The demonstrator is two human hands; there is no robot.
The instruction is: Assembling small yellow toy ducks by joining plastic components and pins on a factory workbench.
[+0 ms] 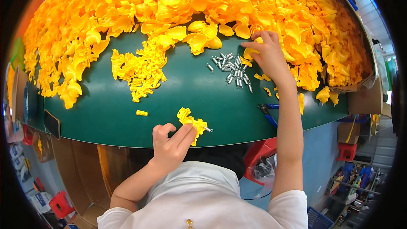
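Observation:
My left hand [171, 142] rests at the near edge of the green table [127, 114] and grips a small cluster of yellow plastic parts [191, 123] with a short metal pin sticking out on the right. My right hand [266, 55] reaches far over the table and pinches a yellow plastic piece [250, 53] beside a loose pile of small silver metal pins [232, 68]. A heap of small yellow parts [140, 70] lies left of centre. One single yellow part [141, 113] lies alone near the front.
A huge mound of larger yellow plastic shells [169, 0] covers the far half of the table. A cardboard box [352, 46] full of yellow parts stands at the right. Blue-handled pliers [268, 112] lie by my right forearm. Red stools [59, 203] stand on the floor.

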